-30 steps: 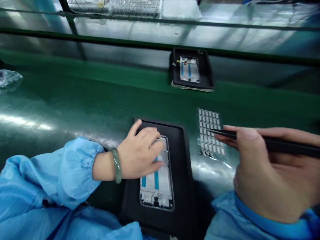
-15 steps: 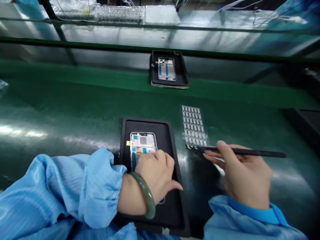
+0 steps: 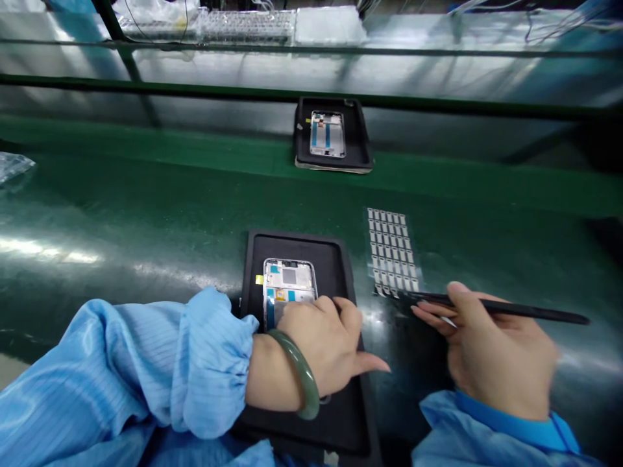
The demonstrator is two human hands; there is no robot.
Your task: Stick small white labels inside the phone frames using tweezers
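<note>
Green workbench top (image 3: 146,207), metal shelf rails behind, second tray (image 3: 363,152) holding a phone mid-frame between 12 and 1 o'clock, plastic bag (image 3: 14,167) near 10. Head view, only one; clock centred on the near phone mid-frame (image 3: 291,277), which lies in a black tray (image 3: 333,272).

Left hand (image 3: 318,334) covers the frame's lower part, 5 o'clock, thumb out toward 4; fingertips hidden, can't tell if gripping. Right hand (image 3: 496,350), 3 to 4 o'clock, pinches black tweezers (image 3: 525,310) firmly. Tips at the near edge of the liner sheet of small pale pieces (image 3: 393,250), around 3; too blurred to tell their gap or whether they've caught one.

Judgement: lift a piece by its edge at a low angle, mind the curled liner, don't drag neighbours. Left palm best kept light, so the frame doesn't shift or flex.
</note>
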